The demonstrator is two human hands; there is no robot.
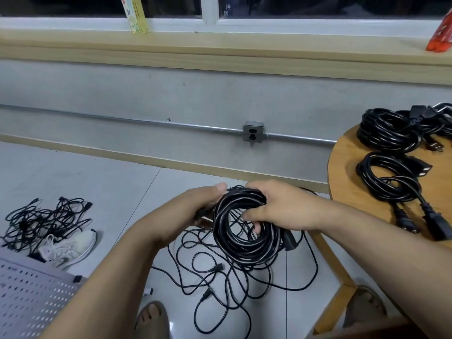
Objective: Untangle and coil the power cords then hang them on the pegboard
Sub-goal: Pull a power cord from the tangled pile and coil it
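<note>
No legible text: bottle label [133,18], red packet [440,33] print too blurred (window glass marks [227,10] unreadable too).

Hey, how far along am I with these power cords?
Done: coiled cords lie on the table. In hand: left hand and right hand grip a coil. Left: loose cords on the floor, a tangle by the shoe, and hanging on the pegboard.

Plain workroom, tiled floor [117,192], grey wall [171,94], surface-mounted outlet [253,131] on metal conduit [146,122], round wooden table [347,182]
</note>
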